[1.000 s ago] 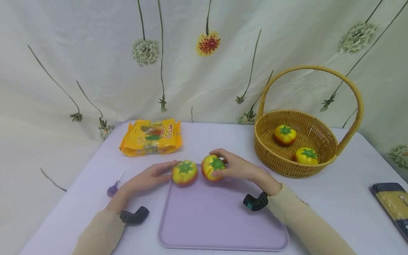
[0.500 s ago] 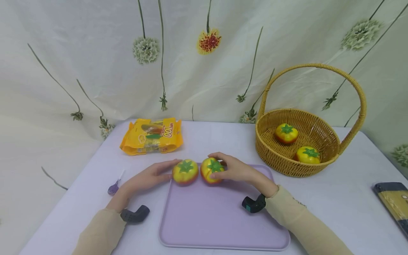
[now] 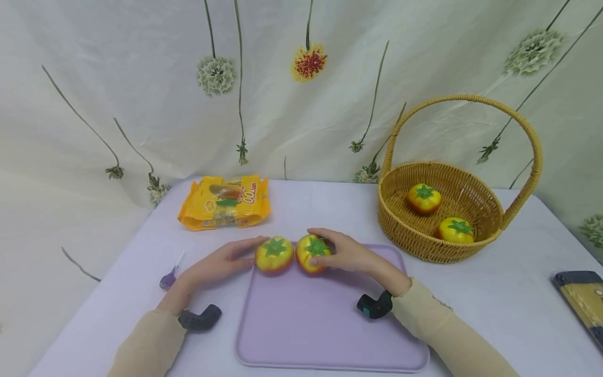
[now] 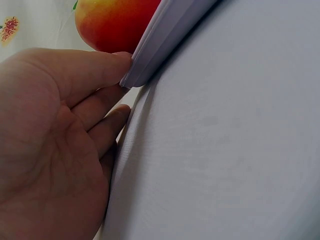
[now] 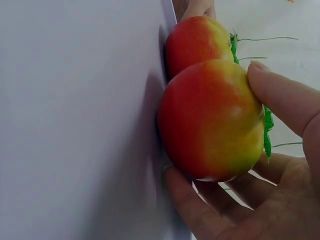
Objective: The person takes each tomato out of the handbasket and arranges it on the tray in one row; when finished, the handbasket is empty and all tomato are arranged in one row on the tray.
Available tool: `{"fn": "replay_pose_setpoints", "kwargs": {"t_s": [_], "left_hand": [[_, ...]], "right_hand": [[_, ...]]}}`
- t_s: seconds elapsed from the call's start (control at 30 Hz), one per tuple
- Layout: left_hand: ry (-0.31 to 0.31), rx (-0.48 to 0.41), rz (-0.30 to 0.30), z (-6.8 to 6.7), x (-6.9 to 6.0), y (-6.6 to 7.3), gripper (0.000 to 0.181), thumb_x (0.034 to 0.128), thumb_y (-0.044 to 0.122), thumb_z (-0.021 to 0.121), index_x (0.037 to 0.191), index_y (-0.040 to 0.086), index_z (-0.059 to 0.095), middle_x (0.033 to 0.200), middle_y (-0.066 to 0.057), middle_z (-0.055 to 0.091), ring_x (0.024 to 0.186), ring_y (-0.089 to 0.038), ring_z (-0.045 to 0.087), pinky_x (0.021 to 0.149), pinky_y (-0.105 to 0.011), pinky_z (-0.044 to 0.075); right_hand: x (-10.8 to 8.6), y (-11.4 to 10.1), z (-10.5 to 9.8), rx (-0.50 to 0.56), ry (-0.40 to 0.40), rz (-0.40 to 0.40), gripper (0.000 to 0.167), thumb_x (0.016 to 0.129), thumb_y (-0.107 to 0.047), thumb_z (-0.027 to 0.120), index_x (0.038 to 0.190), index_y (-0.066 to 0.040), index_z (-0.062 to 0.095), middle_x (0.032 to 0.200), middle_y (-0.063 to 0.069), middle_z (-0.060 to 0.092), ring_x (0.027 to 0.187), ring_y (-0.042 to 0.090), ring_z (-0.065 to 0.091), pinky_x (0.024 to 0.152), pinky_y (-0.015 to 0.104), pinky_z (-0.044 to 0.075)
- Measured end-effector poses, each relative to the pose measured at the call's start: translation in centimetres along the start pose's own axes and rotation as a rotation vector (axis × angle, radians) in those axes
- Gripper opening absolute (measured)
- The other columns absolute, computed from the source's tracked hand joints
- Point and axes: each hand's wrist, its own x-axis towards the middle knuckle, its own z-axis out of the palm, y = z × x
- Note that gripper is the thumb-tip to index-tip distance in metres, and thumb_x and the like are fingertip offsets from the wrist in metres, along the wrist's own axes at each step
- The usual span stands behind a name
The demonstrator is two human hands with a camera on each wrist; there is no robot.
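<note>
Two fruits [image 3: 274, 255] near far edge of tray [image 3: 325, 330]; wide room nearside.

Prob. pkg [image 3: 584, 303], partly off R edge

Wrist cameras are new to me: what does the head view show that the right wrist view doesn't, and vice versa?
Only the head view: the wicker basket with two fruits inside, the yellow packet, and a small purple item.

Only the right wrist view: the palm of the right hand, and a close side-on look at the held fruit.

Both: that hand holding the fruit, the other fruit beside it, the tray, and at least part of the left hand.
</note>
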Motion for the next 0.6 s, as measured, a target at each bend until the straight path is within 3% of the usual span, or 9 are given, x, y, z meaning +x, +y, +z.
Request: {"fn": "replay_pose_setpoints", "kwargs": {"t_s": [0.23, 0.6], "left_hand": [[0.006, 0.003, -0.001, -0.24, -0.04, 0.34, 0.05, 0.0948, 0.02, 0.056, 0.142, 0.022, 0.041, 0.142, 0.001, 0.042, 0.135, -0.024, 0.026, 0.108, -0.052, 0.018], [0.013, 0.019, -0.005, -0.11, -0.09, 0.06, 0.05, 0.0942, 0.02, 0.057, 0.142, 0.022, 0.042, 0.142, 0.001, 0.041, 0.135, -0.023, 0.026, 0.109, -0.049, 0.019]], "right_hand": [[0.09, 0.14, -0.18, 0.0, 0.028, -0.018, 0.069, 0.085, -0.023, 0.071, 0.141, -0.002, 0.038, 0.138, 0.015, 0.044, 0.125, 0.03, 0.039, 0.106, 0.048, 0.026], [-0.22, -0.01, -0.69, 0.035, -0.007, -0.038, 0.066, 0.087, -0.019, 0.068, 0.141, 0.001, 0.036, 0.137, 0.016, 0.043, 0.122, 0.032, 0.042, 0.1, 0.043, 0.038]]}}
